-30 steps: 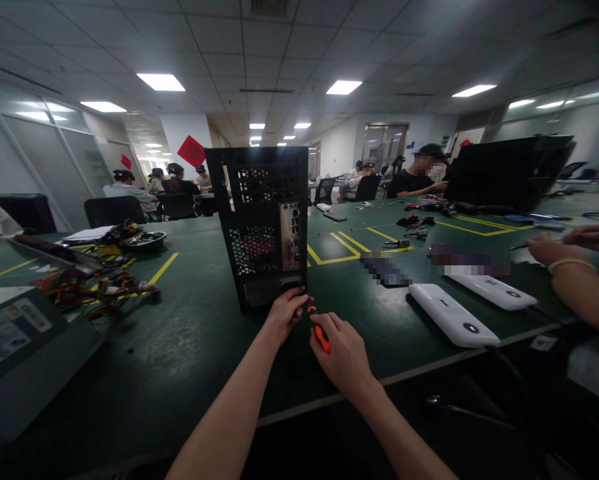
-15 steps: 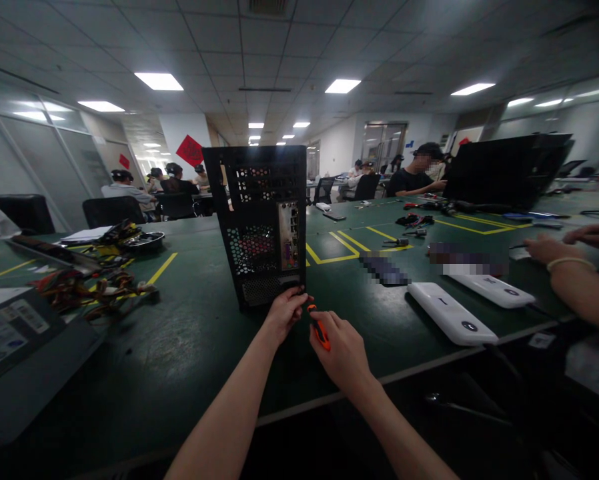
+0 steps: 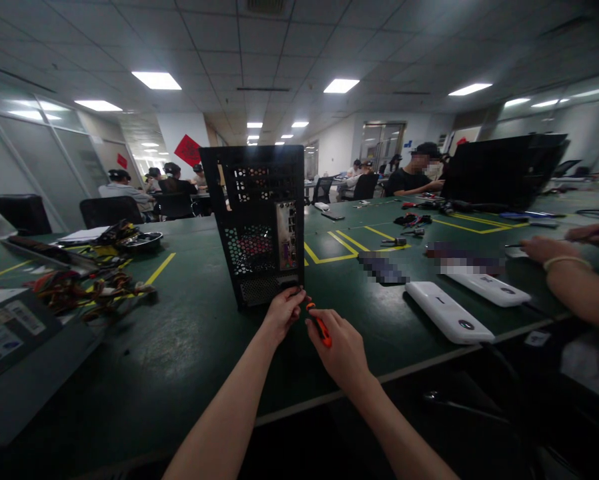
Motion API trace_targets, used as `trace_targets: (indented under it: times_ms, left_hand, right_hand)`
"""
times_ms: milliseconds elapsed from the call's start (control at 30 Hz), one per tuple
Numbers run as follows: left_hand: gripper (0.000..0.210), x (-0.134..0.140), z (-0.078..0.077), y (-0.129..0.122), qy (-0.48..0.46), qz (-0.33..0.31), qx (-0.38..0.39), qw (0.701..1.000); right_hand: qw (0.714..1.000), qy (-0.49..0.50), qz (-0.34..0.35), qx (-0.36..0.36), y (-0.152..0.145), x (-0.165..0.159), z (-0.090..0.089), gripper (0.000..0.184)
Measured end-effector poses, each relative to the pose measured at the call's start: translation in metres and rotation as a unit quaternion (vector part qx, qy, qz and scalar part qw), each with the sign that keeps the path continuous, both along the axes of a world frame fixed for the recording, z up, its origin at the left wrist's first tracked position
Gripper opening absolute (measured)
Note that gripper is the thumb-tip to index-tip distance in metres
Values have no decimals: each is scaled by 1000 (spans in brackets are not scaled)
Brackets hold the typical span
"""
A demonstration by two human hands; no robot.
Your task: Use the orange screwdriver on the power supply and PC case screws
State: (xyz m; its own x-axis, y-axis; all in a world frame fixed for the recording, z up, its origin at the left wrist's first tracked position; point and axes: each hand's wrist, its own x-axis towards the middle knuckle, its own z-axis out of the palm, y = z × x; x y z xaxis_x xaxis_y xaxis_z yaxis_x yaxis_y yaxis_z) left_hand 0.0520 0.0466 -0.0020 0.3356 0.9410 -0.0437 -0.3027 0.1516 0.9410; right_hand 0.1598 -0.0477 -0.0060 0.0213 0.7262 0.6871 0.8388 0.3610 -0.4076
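Note:
A black computer case (image 3: 259, 213) stands upright on the green table, its perforated back and metal port plate (image 3: 285, 233) facing me. In my right hand (image 3: 342, 343) is a screwdriver (image 3: 323, 331) with an orange and black handle, tilted up and left towards the case's lower right corner. My left hand (image 3: 283, 313) is at that same corner, thumb and fingers pinched together close to the screwdriver's front end. What lies between those fingertips, perhaps a screw or the shaft, is too small to make out.
A grey power supply (image 3: 29, 353) with bundled cables (image 3: 94, 287) lies at left. White power banks (image 3: 449, 312) and a blurred phone (image 3: 383, 268) are to the right, near another person's hands (image 3: 554, 253). Farther back stands a second black case (image 3: 502, 173).
Both hands keep nearly the same pose at the case's lower corner. The right hand's grip on the screwdriver has shifted very slightly; the whole view has drifted a little left.

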Motion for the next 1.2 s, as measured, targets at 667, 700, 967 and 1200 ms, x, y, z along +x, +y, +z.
trace_targets:
  times_ms: [667, 700, 967, 1200]
  left_hand:
    - [28, 0, -1, 2, 1, 11, -1, 1000]
    - [29, 0, -1, 3, 2, 14, 0, 1000]
    - [27, 0, -1, 2, 1, 7, -4, 1000]
    - [28, 0, -2, 3, 1, 3, 7, 1000]
  right_hand:
    - [996, -81, 14, 25, -2, -2, 3, 19]
    - [997, -74, 21, 24, -2, -2, 4, 20]
    - [994, 93, 49, 3, -1, 2, 6, 15]
    - [997, 72, 34, -1, -1, 2, 1, 19]
